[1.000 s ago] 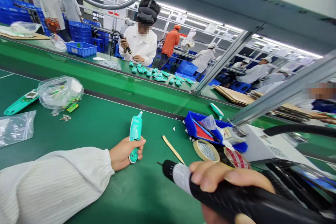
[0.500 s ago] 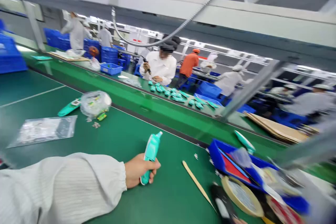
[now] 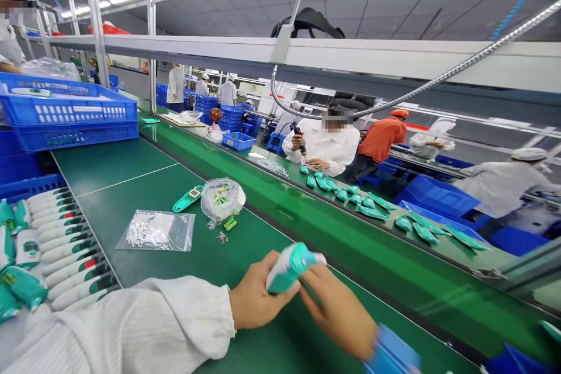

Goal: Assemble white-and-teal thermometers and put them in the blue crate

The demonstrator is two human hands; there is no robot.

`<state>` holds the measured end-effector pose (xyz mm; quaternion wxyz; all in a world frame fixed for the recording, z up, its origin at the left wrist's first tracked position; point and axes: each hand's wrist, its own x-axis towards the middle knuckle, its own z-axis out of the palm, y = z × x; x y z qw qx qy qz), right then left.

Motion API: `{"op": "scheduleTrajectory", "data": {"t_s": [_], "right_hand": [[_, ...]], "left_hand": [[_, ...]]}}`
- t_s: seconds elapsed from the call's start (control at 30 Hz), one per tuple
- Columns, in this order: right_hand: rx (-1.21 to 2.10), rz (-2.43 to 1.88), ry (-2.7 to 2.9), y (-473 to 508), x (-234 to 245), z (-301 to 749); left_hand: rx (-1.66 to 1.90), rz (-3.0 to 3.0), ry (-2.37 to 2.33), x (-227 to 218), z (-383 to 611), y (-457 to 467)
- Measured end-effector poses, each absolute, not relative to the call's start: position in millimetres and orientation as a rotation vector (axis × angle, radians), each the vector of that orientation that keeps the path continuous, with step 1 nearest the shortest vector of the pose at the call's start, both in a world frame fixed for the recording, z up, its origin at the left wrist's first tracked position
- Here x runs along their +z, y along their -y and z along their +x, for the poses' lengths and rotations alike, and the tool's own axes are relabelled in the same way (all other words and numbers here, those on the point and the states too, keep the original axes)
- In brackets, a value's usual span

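My left hand (image 3: 258, 292) grips a turquoise and white plastic handheld device (image 3: 291, 267), which lies tilted across the palm with its tip to the right. My right hand (image 3: 337, 310) is blurred, and its fingers reach against the underside of the device's tip. A blurred blue object (image 3: 390, 350) shows by my right wrist, too unsharp to name. Both hands are above the green workbench mat (image 3: 131, 187). My white ribbed sleeve (image 3: 131, 321) covers my left arm.
To the left, a blue crate (image 3: 30, 184) holds rows of white and green devices. A bag of small metal parts (image 3: 155, 231) and a clear plastic bag (image 3: 222, 200) lie on the mat. Across the belt, a co-worker (image 3: 322, 143) holds a black screwdriver above several turquoise shells.
The view has swung left. The device has gone from upright to tilted sideways, and my right hand has come to it. The black screwdriver no longer shows in that hand.
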<state>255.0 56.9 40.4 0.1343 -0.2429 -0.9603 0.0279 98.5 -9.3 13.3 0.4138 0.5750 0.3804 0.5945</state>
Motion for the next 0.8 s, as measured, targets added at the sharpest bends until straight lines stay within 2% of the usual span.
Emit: {"op": "scheduleTrajectory", "data": {"t_s": [0.07,0.2,0.37,0.53,0.7,0.8], "right_hand": [[-0.051,-0.736,2.935,-85.0,34.0,200.9],[-0.092,-0.618,3.097,-118.5,18.8,115.0],[-0.096,-0.684,3.18,-126.8,8.0,77.0],[0.045,-0.942,2.98,-140.1,0.0,99.7],[0.348,-1.192,2.531,-143.2,-11.9,183.2],[0.546,-1.223,2.268,-126.3,-18.0,224.0]], "left_hand": [[1.503,1.645,-0.895,14.4,92.2,14.5],[1.447,1.84,-0.812,10.9,88.7,14.1],[1.481,1.851,-0.844,6.8,85.1,6.1],[1.51,1.716,-0.934,4.1,85.2,-0.2],[1.483,1.394,-1.068,-0.4,93.6,-7.3],[1.441,1.396,-1.15,-3.5,102.6,-6.2]]}}
